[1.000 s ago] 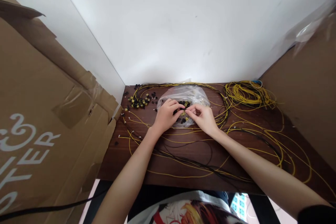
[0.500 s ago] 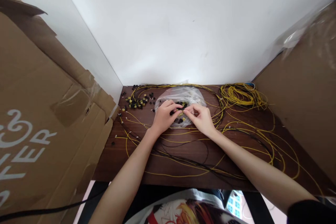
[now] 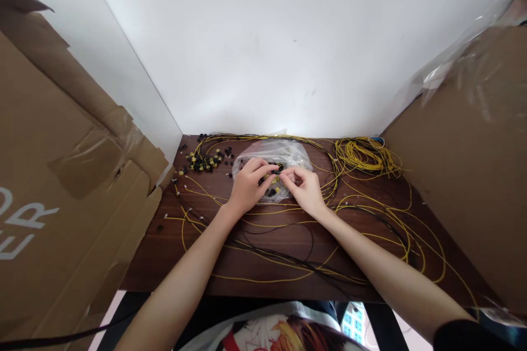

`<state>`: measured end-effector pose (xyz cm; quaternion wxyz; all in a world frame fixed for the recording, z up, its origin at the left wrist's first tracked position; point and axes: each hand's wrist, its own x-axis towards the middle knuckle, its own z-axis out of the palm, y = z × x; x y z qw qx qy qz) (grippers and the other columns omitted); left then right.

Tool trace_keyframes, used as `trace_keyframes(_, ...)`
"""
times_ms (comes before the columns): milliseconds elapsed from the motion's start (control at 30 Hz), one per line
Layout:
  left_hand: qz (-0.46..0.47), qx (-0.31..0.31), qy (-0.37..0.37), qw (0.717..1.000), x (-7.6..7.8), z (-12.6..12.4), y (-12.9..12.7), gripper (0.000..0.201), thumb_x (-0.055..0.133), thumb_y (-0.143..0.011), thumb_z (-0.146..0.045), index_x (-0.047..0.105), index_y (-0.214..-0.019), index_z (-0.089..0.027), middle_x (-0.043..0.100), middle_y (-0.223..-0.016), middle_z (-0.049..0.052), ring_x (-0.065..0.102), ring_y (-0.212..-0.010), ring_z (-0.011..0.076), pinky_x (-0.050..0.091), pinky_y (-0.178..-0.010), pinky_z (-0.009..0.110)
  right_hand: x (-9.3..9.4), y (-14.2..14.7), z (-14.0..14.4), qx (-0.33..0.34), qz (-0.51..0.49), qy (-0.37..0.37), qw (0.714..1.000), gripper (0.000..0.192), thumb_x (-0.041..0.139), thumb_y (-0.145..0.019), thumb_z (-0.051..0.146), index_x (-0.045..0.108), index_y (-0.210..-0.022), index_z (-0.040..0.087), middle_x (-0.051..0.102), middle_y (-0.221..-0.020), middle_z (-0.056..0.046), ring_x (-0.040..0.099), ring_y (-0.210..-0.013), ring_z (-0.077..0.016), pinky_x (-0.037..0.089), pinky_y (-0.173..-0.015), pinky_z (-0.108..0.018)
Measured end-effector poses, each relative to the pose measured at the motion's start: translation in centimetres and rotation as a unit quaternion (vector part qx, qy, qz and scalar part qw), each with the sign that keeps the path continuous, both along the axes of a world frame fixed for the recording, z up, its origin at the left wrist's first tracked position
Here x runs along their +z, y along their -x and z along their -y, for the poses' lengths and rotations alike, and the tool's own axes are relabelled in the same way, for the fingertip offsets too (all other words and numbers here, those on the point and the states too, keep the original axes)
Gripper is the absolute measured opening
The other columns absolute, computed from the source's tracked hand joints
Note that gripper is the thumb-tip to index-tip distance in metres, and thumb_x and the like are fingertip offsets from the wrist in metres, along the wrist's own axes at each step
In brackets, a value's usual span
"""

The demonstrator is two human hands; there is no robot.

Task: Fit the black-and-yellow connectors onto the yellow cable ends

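My left hand (image 3: 249,185) and my right hand (image 3: 303,187) meet fingertip to fingertip over a clear plastic bag (image 3: 297,156). A small dark part (image 3: 276,172) is pinched in the left fingers, right where the two hands meet. The right thumb and forefinger are pressed together at its right end; whatever they grip is too small to make out. In the bag, below the fingers, lie small black and yellow pieces (image 3: 272,192), partly hidden by the hands.
Black and yellow pieces (image 3: 206,162) lie in a pile at the back left. A coil of yellow wire (image 3: 362,154) rests at the back right. Loose yellow and black wires (image 3: 284,256) cross the brown table (image 3: 173,263). Cardboard (image 3: 94,197) stands at the left, more cardboard (image 3: 473,137) at the right.
The whole view has shifted, so everything appears a little farther left. Both hands stay together over the bag, with the fingertips in nearly the same pinch.
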<state>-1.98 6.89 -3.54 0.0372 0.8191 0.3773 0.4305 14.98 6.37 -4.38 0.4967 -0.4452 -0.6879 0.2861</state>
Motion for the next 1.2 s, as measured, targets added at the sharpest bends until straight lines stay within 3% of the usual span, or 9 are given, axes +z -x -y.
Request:
trace_keyframes(467, 0.076, -0.004, 0.079, 0.994, -0.09, -0.34, 0.12, 0.017, 0.060, -0.082, -0.020, 0.067, -0.097, -0.017, 0.061, -0.086, 0.004, 0.050, -0.066, 0.0108, 0.042, -0.058, 0.023, -0.36, 0.21, -0.21, 0.027, -0.027, 0.068, 0.997, 0.022, 0.058, -0.079, 0.035, 0.064, -0.074, 0.015, 0.047, -0.052, 0.003, 0.037, -0.049, -0.0096, 0.030, -0.048, -0.023)
trace_keyframes(633, 0.092, -0.042, 0.109, 0.989, -0.03, -0.22, 0.03, 0.018, 0.059, -0.083, -0.022, 0.068, -0.098, -0.017, 0.061, -0.089, 0.006, 0.050, -0.064, 0.0098, 0.042, -0.054, 0.021, -0.45, 0.19, -0.24, 0.032, -0.028, 0.066, 0.997, 0.022, 0.058, -0.078, 0.036, 0.064, -0.074, 0.015, 0.049, -0.054, 0.003, 0.037, -0.049, -0.0092, 0.029, -0.048, -0.023)
trace_keyframes(767, 0.085, -0.042, 0.108, 0.990, 0.01, -0.25, 0.11, 0.013, 0.059, -0.083, -0.021, 0.069, -0.090, -0.016, 0.062, -0.085, 0.006, 0.054, -0.070, 0.0119, 0.042, -0.056, 0.021, -0.62, 0.17, -0.30, 0.036, -0.038, 0.078, 0.996, 0.023, 0.059, -0.078, 0.036, 0.064, -0.072, 0.014, 0.046, -0.052, 0.004, 0.035, -0.048, -0.0087, 0.028, -0.047, -0.023)
trace_keyframes(1200, 0.037, -0.001, 0.084, 0.996, 0.14, -0.07, 0.18, 0.017, 0.061, -0.082, -0.026, 0.067, -0.096, -0.017, 0.062, -0.076, 0.003, 0.050, -0.064, 0.0129, 0.042, -0.062, 0.026, -0.74, 0.21, -0.76, 0.043, -0.126, 0.120, 0.984, 0.026, 0.063, -0.073, 0.042, 0.061, -0.074, 0.016, 0.052, -0.058, 0.002, 0.041, -0.051, -0.0102, 0.032, -0.050, -0.024)
